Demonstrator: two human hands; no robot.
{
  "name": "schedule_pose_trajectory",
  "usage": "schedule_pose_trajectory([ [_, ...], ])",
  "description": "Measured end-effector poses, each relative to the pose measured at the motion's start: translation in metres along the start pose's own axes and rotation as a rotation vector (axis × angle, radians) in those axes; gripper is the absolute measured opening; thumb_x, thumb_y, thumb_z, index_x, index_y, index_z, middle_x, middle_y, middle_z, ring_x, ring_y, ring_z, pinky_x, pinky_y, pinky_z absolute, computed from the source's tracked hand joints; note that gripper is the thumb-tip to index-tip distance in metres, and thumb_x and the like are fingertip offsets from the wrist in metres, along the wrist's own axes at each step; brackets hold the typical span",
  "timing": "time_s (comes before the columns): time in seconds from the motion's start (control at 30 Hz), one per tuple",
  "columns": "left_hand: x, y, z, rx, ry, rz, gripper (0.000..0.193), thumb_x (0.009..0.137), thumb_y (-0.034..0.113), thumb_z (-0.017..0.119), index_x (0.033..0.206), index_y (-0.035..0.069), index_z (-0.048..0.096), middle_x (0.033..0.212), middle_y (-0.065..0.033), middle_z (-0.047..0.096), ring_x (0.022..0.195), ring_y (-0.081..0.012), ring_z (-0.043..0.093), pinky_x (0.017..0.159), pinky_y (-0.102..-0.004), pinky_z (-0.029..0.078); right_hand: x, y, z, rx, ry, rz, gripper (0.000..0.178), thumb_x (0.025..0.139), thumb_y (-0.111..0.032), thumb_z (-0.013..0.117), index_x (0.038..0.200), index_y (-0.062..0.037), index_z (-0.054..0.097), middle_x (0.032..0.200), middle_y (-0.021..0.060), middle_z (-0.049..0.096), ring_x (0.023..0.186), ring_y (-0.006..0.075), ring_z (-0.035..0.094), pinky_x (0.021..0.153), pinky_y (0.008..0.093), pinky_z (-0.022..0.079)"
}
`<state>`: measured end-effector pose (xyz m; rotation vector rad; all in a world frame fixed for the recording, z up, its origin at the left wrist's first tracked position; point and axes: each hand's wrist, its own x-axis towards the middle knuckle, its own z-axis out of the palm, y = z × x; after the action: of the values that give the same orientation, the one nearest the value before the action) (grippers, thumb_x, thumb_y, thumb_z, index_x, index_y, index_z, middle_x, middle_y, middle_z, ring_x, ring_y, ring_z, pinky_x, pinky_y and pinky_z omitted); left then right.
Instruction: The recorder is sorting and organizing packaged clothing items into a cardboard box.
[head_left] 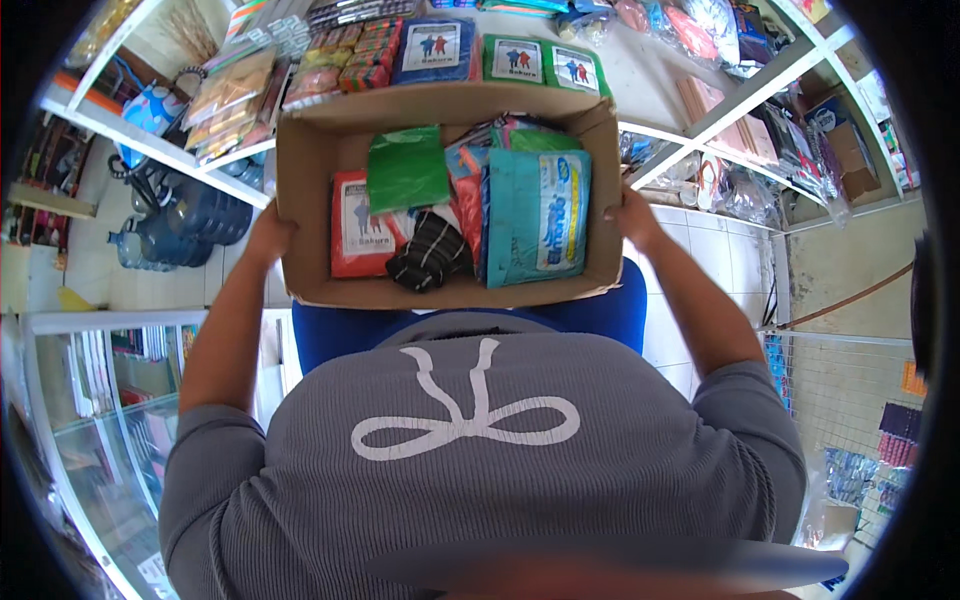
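Between my two hands is an open cardboard box, tilted so that I see into it. My left hand grips its left side, and my right hand grips the right side. The fingers are partly hidden by the box walls. Inside lie a red plastic packet, a green packet, a black cloth with pale lines, and a large teal plastic package. More packets sit partly covered behind and between them.
Beyond the box, a white shelf top carries a blue packet, green packets and wrapped goods. Large blue water bottles stand on the tiled floor at left. A glass display case is nearer left; a wire rack hangs at right.
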<state>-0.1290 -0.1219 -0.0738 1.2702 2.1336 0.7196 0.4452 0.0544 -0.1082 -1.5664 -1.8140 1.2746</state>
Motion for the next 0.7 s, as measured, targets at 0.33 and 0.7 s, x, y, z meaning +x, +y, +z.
schedule_pose_trajectory([
  [0.33,0.017,0.114,-0.094,-0.012,-0.332,-0.252,0.051,0.066,0.006,0.061,0.116,0.003,0.058,0.088,-0.0105,0.066,0.067,-0.0194,0.065,0.053,-0.0315,0.052,0.029,-0.105,-0.078,0.004,-0.326,0.312,0.035,0.071,-0.006,0.062,0.105,0.0018,0.059,0.089,0.0131,0.063,0.072,0.0230,0.066,0.057,0.0365,0.056],
  [0.7,-0.029,0.085,-0.102,0.087,-0.421,-0.310,0.048,0.070,0.000,0.060,0.118,0.003,0.057,0.097,-0.0133,0.064,0.080,-0.0247,0.067,0.059,-0.0365,0.057,-0.023,-0.123,-0.051,-0.085,-0.305,0.270,0.038,0.069,-0.002,0.065,0.106,0.0039,0.056,0.090,0.0183,0.061,0.075,0.0301,0.066,0.053,0.0396,0.057],
])
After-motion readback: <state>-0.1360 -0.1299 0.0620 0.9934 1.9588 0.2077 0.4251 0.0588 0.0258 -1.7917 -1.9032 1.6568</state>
